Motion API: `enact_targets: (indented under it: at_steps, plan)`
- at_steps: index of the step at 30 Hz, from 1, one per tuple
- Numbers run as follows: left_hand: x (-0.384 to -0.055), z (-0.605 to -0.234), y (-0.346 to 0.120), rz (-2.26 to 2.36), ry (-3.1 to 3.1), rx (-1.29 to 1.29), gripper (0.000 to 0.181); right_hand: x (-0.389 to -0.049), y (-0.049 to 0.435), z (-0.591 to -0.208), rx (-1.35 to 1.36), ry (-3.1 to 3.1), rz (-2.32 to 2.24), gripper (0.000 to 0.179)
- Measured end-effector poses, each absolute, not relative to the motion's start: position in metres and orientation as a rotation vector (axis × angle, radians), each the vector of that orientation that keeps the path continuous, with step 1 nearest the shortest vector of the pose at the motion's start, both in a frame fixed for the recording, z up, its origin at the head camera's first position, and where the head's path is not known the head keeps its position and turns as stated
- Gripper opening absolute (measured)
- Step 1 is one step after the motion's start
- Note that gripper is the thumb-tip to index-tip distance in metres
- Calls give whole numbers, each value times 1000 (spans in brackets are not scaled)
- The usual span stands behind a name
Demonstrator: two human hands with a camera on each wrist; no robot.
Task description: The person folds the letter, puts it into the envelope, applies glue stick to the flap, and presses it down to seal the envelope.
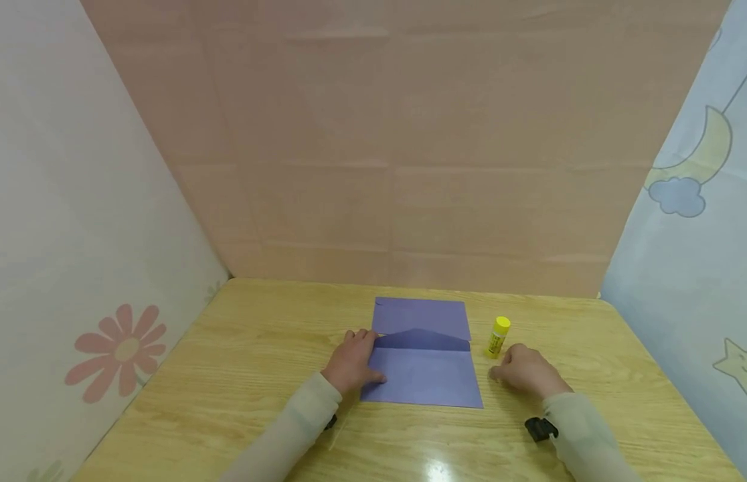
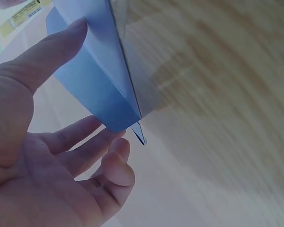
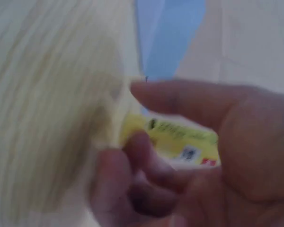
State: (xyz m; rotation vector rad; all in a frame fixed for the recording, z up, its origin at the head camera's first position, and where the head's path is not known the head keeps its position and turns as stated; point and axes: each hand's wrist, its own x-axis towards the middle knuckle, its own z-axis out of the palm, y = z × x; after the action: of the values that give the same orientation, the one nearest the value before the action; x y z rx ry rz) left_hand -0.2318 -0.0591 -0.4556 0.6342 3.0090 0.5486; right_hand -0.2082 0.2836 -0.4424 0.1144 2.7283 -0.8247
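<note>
A purple envelope (image 1: 422,378) lies on the table with its flap (image 1: 428,340) on the far side, raised at a slant. My left hand (image 1: 353,361) is at its left edge. In the left wrist view the thumb (image 2: 61,52) lies extended over the envelope's body, while the other fingers are by the flap's end. To the right, a yellow glue stick (image 1: 498,337) stands upright with its cap on. Close beside it is my right hand (image 1: 527,370), fingers loosely bent. The right wrist view shows the glue stick (image 3: 173,137) beyond the fingers, with nothing gripped.
Behind the flap lies another flat purple paper piece (image 1: 418,316), partly covered by the flap. The wooden table (image 1: 241,375) meets a pinkish-brown backdrop (image 1: 397,201). Patterned cloth walls stand on the left (image 1: 78,201) and right (image 1: 729,268).
</note>
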Motion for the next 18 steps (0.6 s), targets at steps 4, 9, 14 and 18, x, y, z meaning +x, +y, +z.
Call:
enact_targets:
  at_steps: [4, 9, 14, 18]
  plan:
    - [-230, -453, -58, 532, 3026, 638, 72, -200, 269, -436, -195, 2664, -878, 23]
    - [-229, -454, -58, 528, 3025, 618, 68, -201, 248, -427, -543, 2777, -903, 22]
    - [-228, -455, -57, 517, 3009, 608, 62, -206, 231, -433, -604, 3001, -736, 50]
    - [-226, -455, -56, 503, 2977, 611, 57, -206, 224, -443, -571, 3024, -651, 53]
